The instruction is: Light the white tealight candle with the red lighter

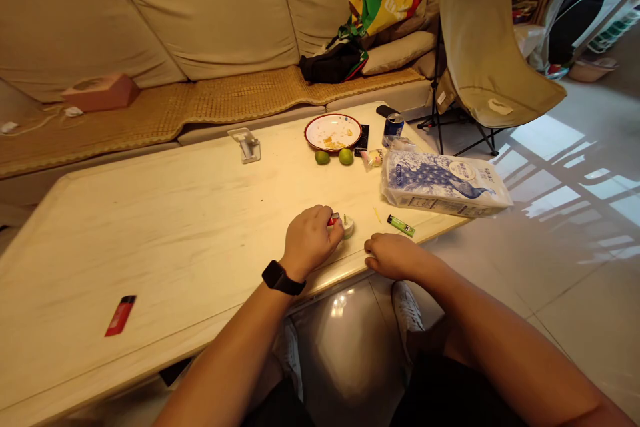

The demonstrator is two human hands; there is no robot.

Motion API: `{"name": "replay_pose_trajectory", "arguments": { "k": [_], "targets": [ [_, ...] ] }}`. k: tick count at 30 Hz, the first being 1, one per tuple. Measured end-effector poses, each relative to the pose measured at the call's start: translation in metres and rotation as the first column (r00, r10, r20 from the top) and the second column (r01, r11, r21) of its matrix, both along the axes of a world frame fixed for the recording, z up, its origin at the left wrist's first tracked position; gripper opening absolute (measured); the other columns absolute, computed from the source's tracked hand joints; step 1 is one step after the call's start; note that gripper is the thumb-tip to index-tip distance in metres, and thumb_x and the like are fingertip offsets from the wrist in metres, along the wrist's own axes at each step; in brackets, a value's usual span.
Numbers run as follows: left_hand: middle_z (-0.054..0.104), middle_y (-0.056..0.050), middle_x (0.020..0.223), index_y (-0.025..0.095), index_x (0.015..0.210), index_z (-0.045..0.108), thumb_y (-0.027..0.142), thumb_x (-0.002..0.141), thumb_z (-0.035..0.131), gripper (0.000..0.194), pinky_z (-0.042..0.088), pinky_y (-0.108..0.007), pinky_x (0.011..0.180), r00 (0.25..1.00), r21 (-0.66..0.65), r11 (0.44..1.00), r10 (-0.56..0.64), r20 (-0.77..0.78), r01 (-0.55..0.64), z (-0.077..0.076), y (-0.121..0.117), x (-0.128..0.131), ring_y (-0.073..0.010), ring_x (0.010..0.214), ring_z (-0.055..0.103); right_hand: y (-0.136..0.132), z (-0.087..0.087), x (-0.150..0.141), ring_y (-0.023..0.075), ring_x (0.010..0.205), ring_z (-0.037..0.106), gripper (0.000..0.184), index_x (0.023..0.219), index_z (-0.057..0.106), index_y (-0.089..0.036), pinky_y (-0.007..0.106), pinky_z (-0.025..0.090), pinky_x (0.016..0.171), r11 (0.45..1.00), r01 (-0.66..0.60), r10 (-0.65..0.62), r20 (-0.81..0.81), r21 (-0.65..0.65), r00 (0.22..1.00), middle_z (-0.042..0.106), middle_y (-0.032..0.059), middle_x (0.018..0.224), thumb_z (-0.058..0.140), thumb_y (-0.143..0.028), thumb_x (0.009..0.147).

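My left hand (313, 240), wearing a black watch, is closed around a red lighter (333, 219) whose metal top shows past the fingers. Against its fingertips stands a small round white object (347, 225) with a thin upright pin on top. My right hand (393, 255) rests at the table's near edge, fingers curled in, and nothing shows in it. Beyond that hand lie a green lighter (401, 225) and a thin yellow stick (377, 215). Another red lighter (121, 315) lies far to the left on the pale table (190, 227).
A wrapped tissue pack (445, 180) overhangs the table's right edge. Farther back are a plate (325, 128) with food scraps, two green limes (345, 157), a dark blue can (393, 128) and a white holder (245, 145). A sofa (210, 20) and folding chair (493, 47) stand behind.
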State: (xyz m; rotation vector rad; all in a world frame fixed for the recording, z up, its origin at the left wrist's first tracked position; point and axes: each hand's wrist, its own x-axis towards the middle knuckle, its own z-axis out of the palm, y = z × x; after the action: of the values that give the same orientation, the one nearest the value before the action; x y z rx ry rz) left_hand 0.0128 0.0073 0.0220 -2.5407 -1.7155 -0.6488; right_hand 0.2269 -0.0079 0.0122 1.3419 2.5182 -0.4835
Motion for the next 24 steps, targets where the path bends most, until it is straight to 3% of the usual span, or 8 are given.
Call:
{"name": "replay_pose_trajectory", "arguments": {
  "k": [17,24],
  "targets": [
    [0.062,-0.006,0.078,0.021,0.077,0.053,0.035,0.091,0.046,0.021,0.039,-0.035,0.067,1.000,-0.027,1.000,-0.002,0.011,0.003,0.003,0.001,0.004,-0.0214,0.075,0.055,0.000,0.001,0.000,0.0251,0.097,0.066,0.029,0.104,0.069,-0.018,0.031,0.045,0.077,1.000,0.009,-0.009,-0.002,-0.007,1.000,0.070,0.0124,0.108,0.051,-0.037,0.092],
    [0.062,-0.007,0.085,0.020,0.089,0.054,0.041,0.098,0.038,0.027,0.042,-0.034,0.070,0.971,-0.037,0.998,0.061,0.231,-0.054,0.003,0.000,-0.012,-0.0214,0.077,0.056,0.000,-0.001,0.003,0.0254,0.098,0.065,0.030,0.106,0.069,-0.018,0.032,0.045,0.079,1.000,0.008,-0.009,-0.002,-0.014,1.000,0.069,0.0127,0.109,0.050,-0.037,0.092]
  ]
}}
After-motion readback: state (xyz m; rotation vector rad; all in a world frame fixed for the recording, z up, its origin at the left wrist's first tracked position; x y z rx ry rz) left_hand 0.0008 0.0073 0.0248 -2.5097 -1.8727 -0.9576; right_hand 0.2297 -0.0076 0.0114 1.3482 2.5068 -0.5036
